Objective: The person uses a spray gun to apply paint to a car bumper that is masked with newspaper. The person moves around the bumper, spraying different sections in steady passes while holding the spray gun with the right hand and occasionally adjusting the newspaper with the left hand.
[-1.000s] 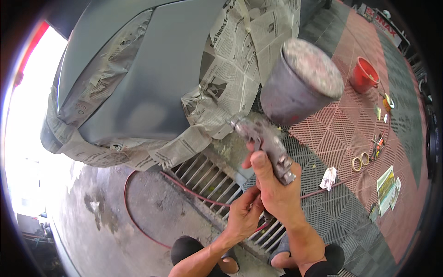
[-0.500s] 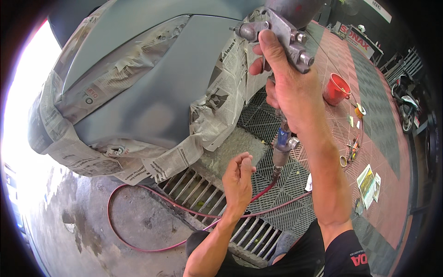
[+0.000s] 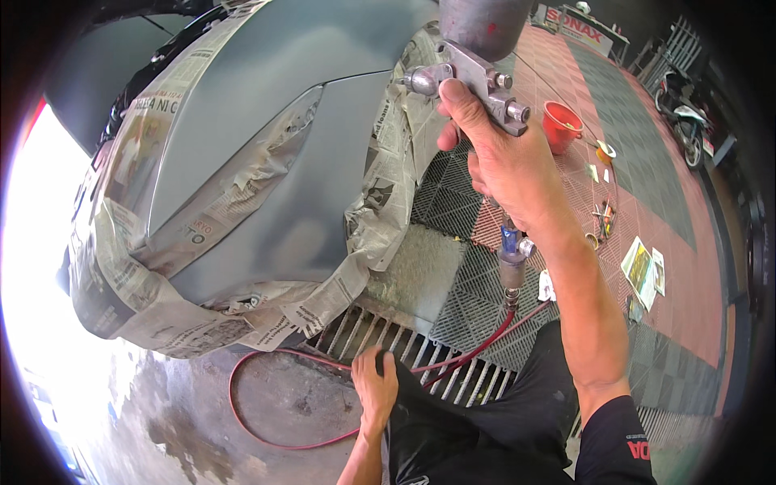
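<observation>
My right hand [image 3: 509, 162] grips a metal spray gun [image 3: 477, 85], its fingers wrapped round the handle and the thumb on the body. A dark cup [image 3: 485, 24] sits on top of the gun. From the handle's lower end, a fitting joins a red air hose [image 3: 505, 327]. The nozzle points left at a grey painted car panel [image 3: 275, 218], a short way off. Newspaper masking [image 3: 388, 178] edges this panel. Low down, my left hand [image 3: 374, 386] is loosely bent, thumb apart, with nothing visible in it, close to the hose loop.
A metal floor grate [image 3: 372, 335] and a concrete slab [image 3: 412, 279] lie below the car. On the tiled floor at right are a red bucket [image 3: 562, 129], a tape roll [image 3: 606, 152], small tools [image 3: 605, 218] and papers [image 3: 643, 271]. A motorcycle [image 3: 687, 121] stands farther off.
The view has shifted, with the car appearing farther right and lower. My left hand has moved down and left. The right hand still holds the spray gun near the panel.
</observation>
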Available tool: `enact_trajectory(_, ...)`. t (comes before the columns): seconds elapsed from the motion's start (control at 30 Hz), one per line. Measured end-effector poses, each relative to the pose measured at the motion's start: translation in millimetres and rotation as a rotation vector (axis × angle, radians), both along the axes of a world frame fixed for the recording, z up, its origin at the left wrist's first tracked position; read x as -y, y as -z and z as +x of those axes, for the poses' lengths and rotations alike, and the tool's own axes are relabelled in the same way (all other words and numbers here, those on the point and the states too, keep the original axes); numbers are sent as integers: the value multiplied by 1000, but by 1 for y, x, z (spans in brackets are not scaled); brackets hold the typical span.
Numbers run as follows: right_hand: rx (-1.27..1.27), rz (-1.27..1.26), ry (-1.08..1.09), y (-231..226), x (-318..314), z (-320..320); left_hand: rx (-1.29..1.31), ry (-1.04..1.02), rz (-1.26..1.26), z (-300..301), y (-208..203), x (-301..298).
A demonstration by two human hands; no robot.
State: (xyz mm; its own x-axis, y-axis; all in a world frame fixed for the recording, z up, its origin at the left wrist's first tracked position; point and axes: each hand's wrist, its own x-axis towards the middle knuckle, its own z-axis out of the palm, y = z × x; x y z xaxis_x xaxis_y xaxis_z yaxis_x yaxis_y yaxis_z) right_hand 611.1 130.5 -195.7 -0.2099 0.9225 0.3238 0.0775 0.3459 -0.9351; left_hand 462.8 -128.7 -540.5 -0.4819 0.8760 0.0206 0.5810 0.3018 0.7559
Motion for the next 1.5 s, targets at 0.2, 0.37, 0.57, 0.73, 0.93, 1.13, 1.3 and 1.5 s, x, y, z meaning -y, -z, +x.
enact_trajectory(0.2, 59, 13, -27, -12, 10, -6, -30, 22, -281, 4, 28, 78)
enact_trajectory(0.37, 63, -71, -56, -6, -11, -14, 20, -120, -307, 8, 49, 73)
enact_trajectory(0.57, 66, 10, -5, 3, -44, -25, -35, -204, -335, 30, 49, 66)
enact_trajectory(0.73, 69, 72, 6, 20, -55, -30, -71, -241, -330, 32, 49, 60)
enact_trajectory(0.93, 82, 18, -132, 21, -41, -29, -74, -263, -342, 31, 39, 55)
enact_trajectory(1.13, 98, -19, -134, 21, -45, -26, -82, -285, -331, 34, 45, 61)
enact_trajectory(1.3, 68, 30, -13, 21, -61, -30, -87, -306, -321, 32, 45, 64)
enact_trajectory(1.5, 19, 89, -15, 22, -63, -37, -80, -301, -326, 31, 45, 60)
